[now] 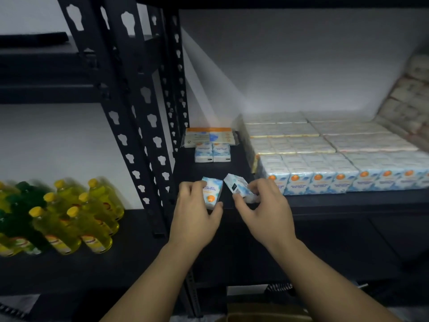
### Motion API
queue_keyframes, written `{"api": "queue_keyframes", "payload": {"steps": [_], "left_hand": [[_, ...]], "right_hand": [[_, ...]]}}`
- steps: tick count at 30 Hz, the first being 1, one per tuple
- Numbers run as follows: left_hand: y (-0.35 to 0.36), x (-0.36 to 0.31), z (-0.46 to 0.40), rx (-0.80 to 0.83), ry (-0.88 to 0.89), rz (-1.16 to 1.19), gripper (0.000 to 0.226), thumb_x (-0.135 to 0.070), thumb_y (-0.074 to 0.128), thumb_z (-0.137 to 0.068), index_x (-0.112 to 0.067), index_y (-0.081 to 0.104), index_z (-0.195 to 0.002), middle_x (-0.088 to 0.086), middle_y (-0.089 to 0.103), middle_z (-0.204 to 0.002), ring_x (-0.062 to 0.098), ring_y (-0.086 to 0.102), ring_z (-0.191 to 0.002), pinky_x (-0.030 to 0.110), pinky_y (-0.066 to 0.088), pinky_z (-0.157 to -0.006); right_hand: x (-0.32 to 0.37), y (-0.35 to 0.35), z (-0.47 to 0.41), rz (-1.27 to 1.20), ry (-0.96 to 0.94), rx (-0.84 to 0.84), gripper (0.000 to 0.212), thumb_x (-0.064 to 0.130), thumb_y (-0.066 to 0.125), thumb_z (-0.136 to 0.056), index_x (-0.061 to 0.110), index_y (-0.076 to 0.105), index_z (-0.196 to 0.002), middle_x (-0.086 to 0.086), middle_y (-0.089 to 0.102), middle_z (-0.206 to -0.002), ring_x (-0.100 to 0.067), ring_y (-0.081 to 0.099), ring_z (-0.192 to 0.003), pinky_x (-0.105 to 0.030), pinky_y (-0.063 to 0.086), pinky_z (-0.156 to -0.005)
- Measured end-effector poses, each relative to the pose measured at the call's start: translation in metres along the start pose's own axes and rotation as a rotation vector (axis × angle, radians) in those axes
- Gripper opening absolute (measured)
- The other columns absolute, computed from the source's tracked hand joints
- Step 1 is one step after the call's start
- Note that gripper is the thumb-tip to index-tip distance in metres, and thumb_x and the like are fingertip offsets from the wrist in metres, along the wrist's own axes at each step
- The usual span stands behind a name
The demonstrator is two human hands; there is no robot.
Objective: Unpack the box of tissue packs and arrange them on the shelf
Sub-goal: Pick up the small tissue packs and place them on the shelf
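Black shelf (336, 201) largely stocked at right; two packs (212, 152) placed far left; left hand (196, 214) grasping one pack (211, 193), right hand (264, 211) grasping another tilted pack (239, 187), both unplaced; box contents unseen.

The black shelf (236, 163) carries a block of tissue packs (325, 156) at three o'clock, two loose packs (212, 152) at twelve, and a flat wrapped bundle (210, 137) just behind them.

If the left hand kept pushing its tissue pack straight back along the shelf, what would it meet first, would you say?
Most likely the two loose packs standing side by side; the left hand with its pack points about that way, though depth is unclear.
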State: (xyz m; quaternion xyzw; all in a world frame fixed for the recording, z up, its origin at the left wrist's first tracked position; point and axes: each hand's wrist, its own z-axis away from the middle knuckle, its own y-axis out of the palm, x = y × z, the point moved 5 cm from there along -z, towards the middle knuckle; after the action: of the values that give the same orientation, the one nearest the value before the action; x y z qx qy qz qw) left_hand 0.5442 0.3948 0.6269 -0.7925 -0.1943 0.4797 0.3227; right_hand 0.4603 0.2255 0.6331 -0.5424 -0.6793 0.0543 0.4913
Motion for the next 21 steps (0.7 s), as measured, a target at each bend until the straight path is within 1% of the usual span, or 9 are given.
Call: {"api": "queue_keyframes", "payload": {"steps": [3, 6, 8, 10, 13, 14, 16, 18, 21], "left_hand": [[0.001, 0.001, 0.000, 0.005, 0.006, -0.001, 0.061, -0.039, 0.075, -0.090, -0.023, 0.047, -0.142, -0.006, 0.037, -0.135, 0.014, 0.053, -0.120, 0.032, 0.055, -0.094], [0.001, 0.001, -0.001, 0.006, 0.006, 0.003, 0.061, -0.040, 0.075, -0.090, -0.024, 0.047, -0.142, -0.007, 0.037, -0.134, 0.015, 0.052, -0.121, 0.035, 0.054, -0.097], [0.002, 0.001, -0.001, 0.005, 0.010, 0.003, 0.061, -0.041, 0.074, -0.091, -0.023, 0.047, -0.142, -0.007, 0.037, -0.134, 0.015, 0.052, -0.121, 0.037, 0.054, -0.097], [0.002, 0.000, -0.002, -0.001, 0.017, 0.002, 0.058, -0.042, 0.072, -0.092, -0.022, 0.049, -0.142, -0.006, 0.039, -0.133, 0.015, 0.052, -0.121, 0.036, 0.054, -0.096], [0.002, -0.001, -0.002, 0.001, 0.035, -0.008, 0.052, -0.041, 0.068, -0.096, -0.022, 0.051, -0.140, -0.006, 0.040, -0.133, 0.013, 0.050, -0.121, 0.031, 0.052, -0.094], [0.002, -0.001, -0.002, 0.004, 0.038, -0.013, 0.050, -0.041, 0.067, -0.097, -0.022, 0.051, -0.140, -0.006, 0.040, -0.134, 0.013, 0.050, -0.122, 0.031, 0.052, -0.094], [0.002, 0.000, -0.002, 0.006, 0.044, -0.016, 0.047, -0.039, 0.066, -0.098, -0.022, 0.053, -0.140, -0.006, 0.039, -0.134, 0.013, 0.050, -0.122, 0.030, 0.052, -0.094], [0.001, -0.001, -0.002, 0.004, 0.054, -0.021, 0.045, -0.036, 0.065, -0.099, -0.022, 0.055, -0.141, -0.005, 0.037, -0.134, 0.011, 0.049, -0.119, 0.024, 0.049, -0.089], [0.000, -0.004, 0.000, -0.003, 0.082, -0.032, 0.047, -0.035, 0.063, -0.100, -0.022, 0.056, -0.144, -0.005, 0.032, -0.129, 0.008, 0.044, -0.114, 0.019, 0.044, -0.086]], "right_hand": [[0.002, -0.005, -0.001, 0.026, 0.040, -0.007, 0.020, 0.048, 0.061, -0.099, 0.030, 0.056, -0.107, 0.014, 0.059, -0.086, -0.006, 0.059, -0.082, -0.035, 0.053, -0.067], [0.003, -0.006, -0.003, 0.094, 0.037, 0.009, 0.024, 0.047, 0.049, -0.104, 0.032, 0.056, -0.122, 0.013, 0.062, -0.089, -0.008, 0.059, -0.086, -0.034, 0.051, -0.067], [0.004, -0.007, -0.003, 0.109, 0.022, 0.027, 0.026, 0.045, 0.045, -0.107, 0.033, 0.058, -0.126, 0.011, 0.066, -0.095, -0.008, 0.060, -0.090, -0.036, 0.054, -0.069], [0.004, -0.008, -0.002, 0.114, 0.025, 0.032, 0.030, 0.048, 0.046, -0.106, 0.032, 0.061, -0.127, 0.013, 0.068, -0.101, -0.008, 0.062, -0.094, -0.036, 0.056, -0.072], [0.001, -0.009, -0.002, 0.148, 0.040, 0.042, 0.038, 0.054, 0.057, -0.100, 0.029, 0.063, -0.129, 0.015, 0.064, -0.108, -0.007, 0.061, -0.094, -0.032, 0.055, -0.072], [0.000, -0.008, -0.001, 0.177, 0.039, 0.055, 0.038, 0.055, 0.059, -0.099, 0.029, 0.064, -0.126, 0.016, 0.061, -0.106, -0.006, 0.059, -0.092, -0.028, 0.051, -0.069], [-0.003, -0.008, -0.001, 0.227, 0.050, 0.080, 0.036, 0.056, 0.059, -0.098, 0.028, 0.068, -0.118, 0.016, 0.054, -0.098, -0.004, 0.054, -0.083, -0.019, 0.039, -0.059], [-0.005, -0.008, -0.001, 0.249, 0.081, 0.095, 0.037, 0.058, 0.058, -0.097, 0.028, 0.069, -0.117, 0.016, 0.051, -0.096, -0.004, 0.053, -0.079, -0.018, 0.033, -0.056], [-0.003, -0.012, -0.004, 0.222, 0.075, 0.069, 0.039, 0.057, 0.061, -0.096, 0.026, 0.068, -0.120, 0.017, 0.052, -0.099, -0.010, 0.059, -0.088, -0.025, 0.043, -0.063]]}}
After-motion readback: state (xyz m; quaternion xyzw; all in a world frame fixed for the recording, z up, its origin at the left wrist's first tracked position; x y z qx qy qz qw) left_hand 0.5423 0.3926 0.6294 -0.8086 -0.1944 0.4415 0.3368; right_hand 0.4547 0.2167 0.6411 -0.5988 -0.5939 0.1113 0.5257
